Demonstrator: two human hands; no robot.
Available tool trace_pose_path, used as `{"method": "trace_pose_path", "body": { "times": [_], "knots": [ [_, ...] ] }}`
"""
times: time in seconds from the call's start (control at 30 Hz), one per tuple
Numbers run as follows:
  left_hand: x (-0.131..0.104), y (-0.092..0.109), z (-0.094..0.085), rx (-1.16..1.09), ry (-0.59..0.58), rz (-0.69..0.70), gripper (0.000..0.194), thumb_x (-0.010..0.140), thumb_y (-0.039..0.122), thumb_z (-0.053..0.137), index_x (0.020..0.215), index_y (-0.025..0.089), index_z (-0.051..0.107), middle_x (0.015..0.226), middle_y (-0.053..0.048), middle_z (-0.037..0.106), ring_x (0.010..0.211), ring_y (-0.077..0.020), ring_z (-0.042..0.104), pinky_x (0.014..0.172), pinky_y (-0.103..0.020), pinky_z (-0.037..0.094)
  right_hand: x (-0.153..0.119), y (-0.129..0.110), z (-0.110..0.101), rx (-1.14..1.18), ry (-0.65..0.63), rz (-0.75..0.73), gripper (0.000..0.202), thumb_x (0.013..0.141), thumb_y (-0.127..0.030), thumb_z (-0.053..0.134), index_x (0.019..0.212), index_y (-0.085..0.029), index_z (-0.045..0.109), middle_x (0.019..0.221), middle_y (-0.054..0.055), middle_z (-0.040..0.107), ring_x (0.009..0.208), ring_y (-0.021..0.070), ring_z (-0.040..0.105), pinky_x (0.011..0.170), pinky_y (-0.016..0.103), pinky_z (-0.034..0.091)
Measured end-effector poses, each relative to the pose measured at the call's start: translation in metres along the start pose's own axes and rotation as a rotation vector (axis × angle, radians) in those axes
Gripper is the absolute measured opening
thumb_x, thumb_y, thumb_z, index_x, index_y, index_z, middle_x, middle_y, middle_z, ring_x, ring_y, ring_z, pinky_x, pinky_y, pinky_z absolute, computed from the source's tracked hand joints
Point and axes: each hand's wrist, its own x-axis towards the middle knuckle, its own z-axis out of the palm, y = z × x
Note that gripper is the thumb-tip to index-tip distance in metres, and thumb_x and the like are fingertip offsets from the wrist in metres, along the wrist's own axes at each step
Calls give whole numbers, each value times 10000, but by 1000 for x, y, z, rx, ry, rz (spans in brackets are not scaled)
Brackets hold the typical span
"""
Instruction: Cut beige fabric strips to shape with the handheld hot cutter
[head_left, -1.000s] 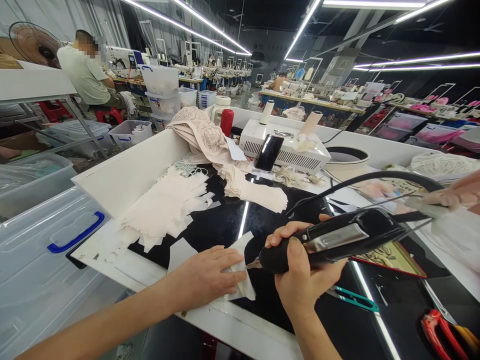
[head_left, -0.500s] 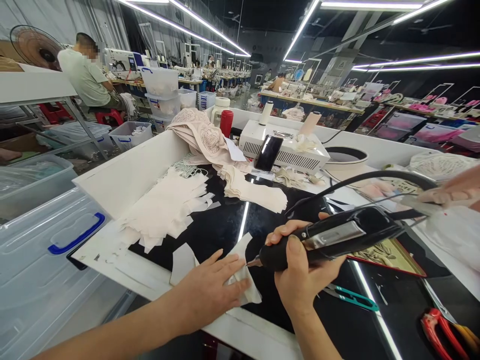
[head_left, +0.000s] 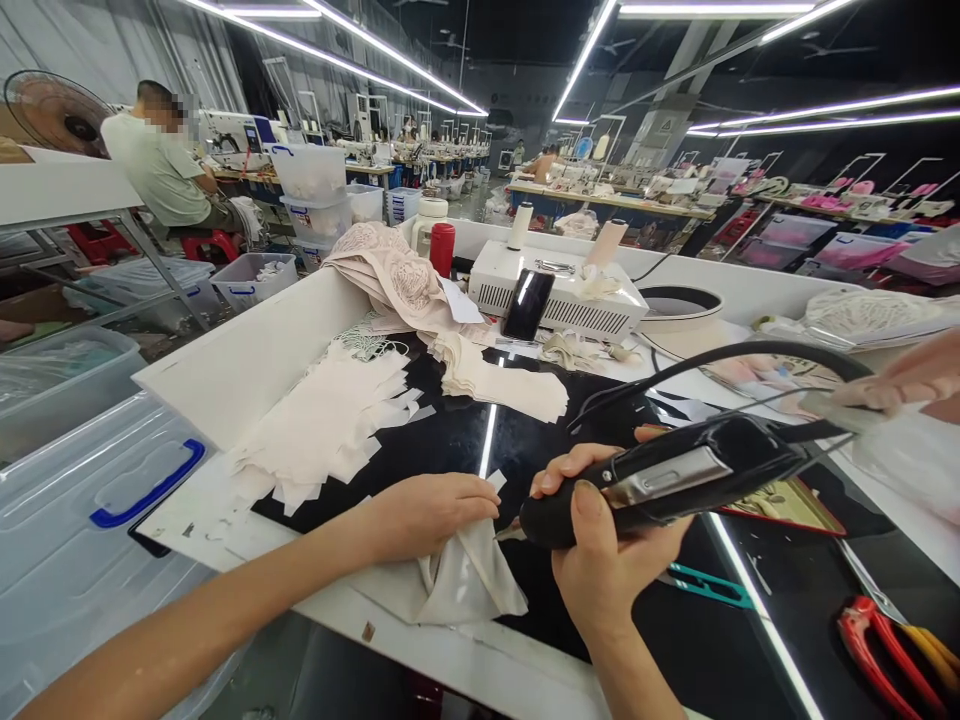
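My right hand [head_left: 611,545] is wrapped round a black corded hand tool [head_left: 667,480] with a silver lever on its side. Its narrow metal tip points left, close to the edge of a pale fabric piece [head_left: 469,580]. That fabric lies folded and wrinkled at the front edge of the black tabletop [head_left: 540,580]. My left hand [head_left: 431,510] grips the fabric's upper part, fingers together and bent down over it; the fingertips are partly hidden. Left of the tool's cord stands a stack of cream fabric strips [head_left: 502,385].
A heap of pale cut pieces [head_left: 315,420] lies at left. Teal thread snips [head_left: 709,585], red-handled scissors [head_left: 874,640] and a shallow tray [head_left: 795,505] are at right. Behind stand a white machine box [head_left: 555,290] and a phone [head_left: 527,305]. Another person's hand [head_left: 919,375] is by the cord.
My left hand has gone from lying flat on the fabric to gripping its upper part, bunching it up. The right hand keeps the tool in nearly the same place.
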Motion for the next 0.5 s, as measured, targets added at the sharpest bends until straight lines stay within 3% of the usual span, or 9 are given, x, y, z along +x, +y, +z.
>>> {"method": "trace_pose_path", "body": {
  "times": [0.2, 0.5],
  "knots": [
    [-5, -14, -5, -86, -44, 15, 484, 912, -94, 483, 1297, 136, 664, 1372, -104, 701, 1335, -201, 642, 1160, -325, 541, -3, -1, 0, 21, 2, -3, 531, 898, -116, 753, 1340, -326, 548, 881, -60, 692, 634, 126, 667, 597, 302, 594],
    [-10, -9, -18, -19, -89, 22, 601, 850, -121, 482, 1330, 190, 665, 1444, -118, 660, 1333, -224, 655, 1079, -310, 573, -2, 0, -1, 25, -2, -26, 524, 887, -149, 767, 1322, -319, 529, 875, -56, 698, 618, 125, 669, 588, 295, 603]
  ]
}}
